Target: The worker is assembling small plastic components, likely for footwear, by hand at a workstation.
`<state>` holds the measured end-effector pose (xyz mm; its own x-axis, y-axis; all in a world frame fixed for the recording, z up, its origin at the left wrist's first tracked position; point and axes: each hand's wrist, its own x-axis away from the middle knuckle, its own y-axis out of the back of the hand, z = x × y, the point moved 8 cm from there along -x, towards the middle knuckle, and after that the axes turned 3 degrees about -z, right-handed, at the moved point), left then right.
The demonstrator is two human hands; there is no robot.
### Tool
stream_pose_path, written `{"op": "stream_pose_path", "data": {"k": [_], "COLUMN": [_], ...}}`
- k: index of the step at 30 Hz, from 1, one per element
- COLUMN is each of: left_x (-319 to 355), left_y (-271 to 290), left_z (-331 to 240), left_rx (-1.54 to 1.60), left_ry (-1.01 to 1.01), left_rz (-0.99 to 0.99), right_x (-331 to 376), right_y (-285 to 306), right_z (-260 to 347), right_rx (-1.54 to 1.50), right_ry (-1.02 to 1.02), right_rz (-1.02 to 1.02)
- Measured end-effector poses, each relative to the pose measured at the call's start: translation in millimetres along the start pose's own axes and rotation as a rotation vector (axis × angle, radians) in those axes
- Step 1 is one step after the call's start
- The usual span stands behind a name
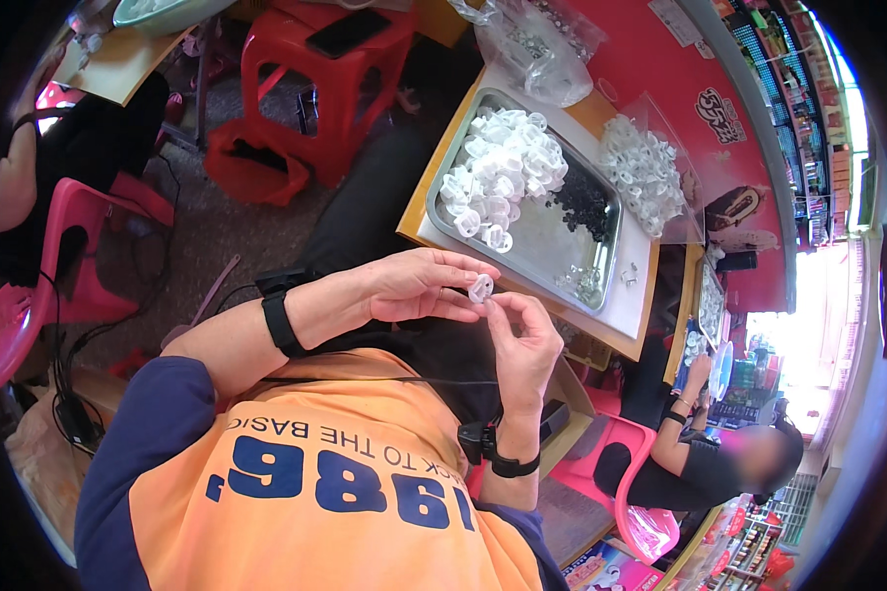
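Orange shirt (306, 492) filled the lower frame. Above it, left hand (414, 286) and right hand (524, 345) met at one white clip (481, 288), both sets of fingertips pinched narrowly on it, held in the air just short of the tray (522, 246). Judged light, stiff, smooth plastic; best gripped by its rim. Count: one clip in hand; tray held one heap of white clips (503, 177), too many to count, and one pile of black bits (581, 202).
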<state>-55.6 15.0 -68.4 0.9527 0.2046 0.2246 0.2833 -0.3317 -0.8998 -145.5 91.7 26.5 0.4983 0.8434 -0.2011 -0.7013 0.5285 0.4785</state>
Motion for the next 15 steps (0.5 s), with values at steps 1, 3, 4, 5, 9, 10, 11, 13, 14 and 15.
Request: {"op": "stream_pose_path", "data": {"k": [1,3,4,5,9,10,11,13,14,15], "left_x": [0,-2,-2,-2,-2,-2,-2,-3,-3,-3], "left_y": [1,3,4,4,2,1,0,1,1,1], "left_z": [0,1,2,2,2,1,1,1,1,1], "left_rx": [0.007,0.015,0.000,-0.014,-0.021,-0.030,-0.040,-0.045,-0.050,-0.051], "left_ry": [-0.002,-0.003,-0.006,-0.009,-0.038,-0.036,-0.035,-0.039,-0.043,-0.042], "left_rz": [-0.001,-0.003,-0.007,-0.011,0.016,0.024,0.032,0.030,0.031,0.031], "right_x": [0,0,0,-1,-1,-1,-1,-1,-1,-1], "right_y": [-1,-3,-4,-5,-6,-6,-5,-6,-6,-5], "right_z": [6,14,16,17,15,18,22,21,19,19], "right_rx": [0.065,0.129,0.150,0.172,0.231,0.268,0.305,0.311,0.319,0.319], "right_ry": [0.036,0.071,0.080,0.089,0.104,0.138,0.172,0.150,0.129,0.128], "right_rz": [0.004,0.008,0.011,0.015,0.016,0.009,0.002,0.011,0.018,0.017]}}
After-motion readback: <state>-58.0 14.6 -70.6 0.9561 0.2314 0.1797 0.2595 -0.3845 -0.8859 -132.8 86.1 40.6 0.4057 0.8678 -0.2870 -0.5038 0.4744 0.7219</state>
